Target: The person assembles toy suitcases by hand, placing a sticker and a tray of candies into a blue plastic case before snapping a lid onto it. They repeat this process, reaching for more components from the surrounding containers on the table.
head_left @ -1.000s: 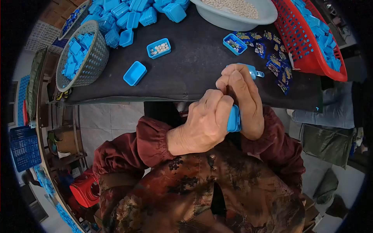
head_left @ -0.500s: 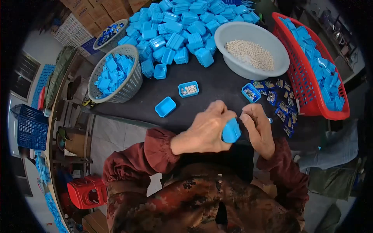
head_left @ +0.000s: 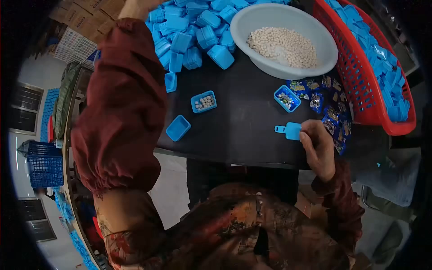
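Judged to be at a hold-and-reach stage, with the blue piece [head_left: 293, 131] pinched at the right and the left sleeve [head_left: 126, 103] stretched across toward the far left. Best done with a light, steady grip at the extreme edge, leaving the flat face and the slotted tab [head_left: 280, 129] unobstructed. Advisable to carry the left sleeve high, off the near-left box [head_left: 178, 128] just beside and the pellet box [head_left: 205, 110] farther right, to avoid tipping (liable to scatter the loose white pellets). Inadvisable to press on the slotted tab, judged the likeliest part to bend. As to position: located at the near right of the counter [head_left: 243, 139], nearer than the foil-filled box [head_left: 281, 103] and left of the wrapped packets [head_left: 330, 113]. Gripped at its right edge by the right hand [head_left: 320, 146], between thumb and the fingers [head_left: 312, 126] opposite; slotted tab pointing left, away from the grip. Not determinable whether touching the counter or slightly raised. Regarding the left hand [head_left: 137, 6], partly visible at the far left, by the piled blue boxes [head_left: 198, 36]: impossible to tell whether spread, pressed together or pinching anything.
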